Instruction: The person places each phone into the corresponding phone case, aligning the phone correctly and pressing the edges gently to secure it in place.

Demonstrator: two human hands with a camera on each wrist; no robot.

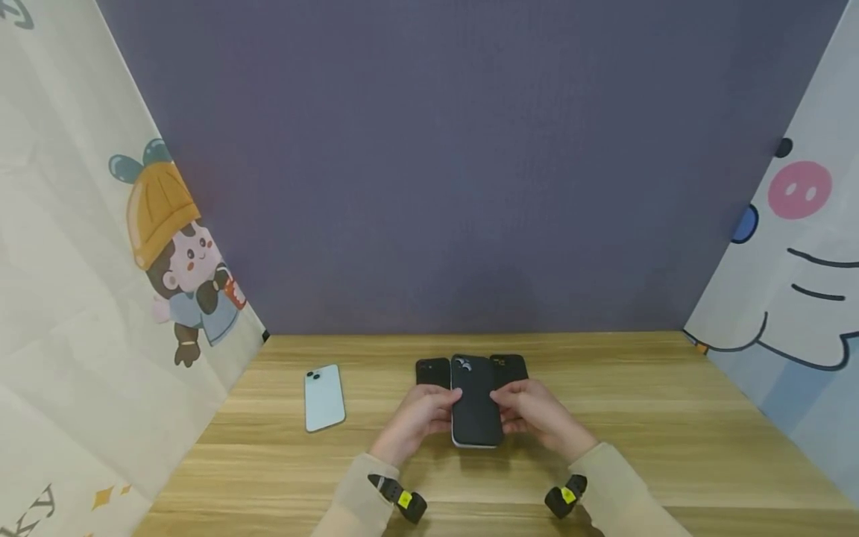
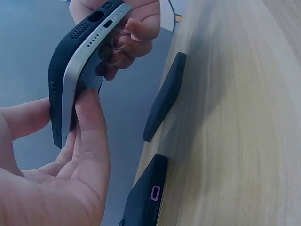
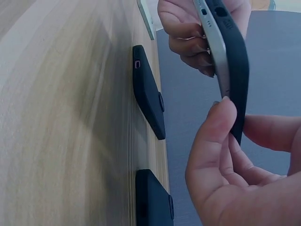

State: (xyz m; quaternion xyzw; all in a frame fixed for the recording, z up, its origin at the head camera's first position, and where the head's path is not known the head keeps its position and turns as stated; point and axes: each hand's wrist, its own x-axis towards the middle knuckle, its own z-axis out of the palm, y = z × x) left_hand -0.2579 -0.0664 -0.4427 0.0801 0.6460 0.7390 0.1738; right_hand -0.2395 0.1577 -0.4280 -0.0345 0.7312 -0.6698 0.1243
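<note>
At the centre of my head view, a black case (image 1: 478, 406) lies against the back of a silver phone (image 2: 77, 59), the pair held up over the table (image 1: 268, 466). How far the two are seated together I can't judge. The left hand (image 1: 419, 414) grips them from nine o'clock, thumb on the case and fingers curled under the screen side; the right hand (image 1: 537, 414) grips likewise from three. Fingers cover much of the screen, and my right wrist view crops part of the port edge. Toward ten o'clock lies the left case (image 1: 432, 371), its near part hidden by hand and held case; my wrist views give it a pinkish port opening. Toward one o'clock sits the right case (image 1: 508, 368), likewise half covered, the markings round its camera cutout too small to make out. I can't tell whether either contains a phone. Well apart at nine, a pale phone (image 1: 325, 397) lies back up; my right wrist view catches only a sliver. Both sleeves (image 1: 359, 492) run off the bottom edge.
</note>
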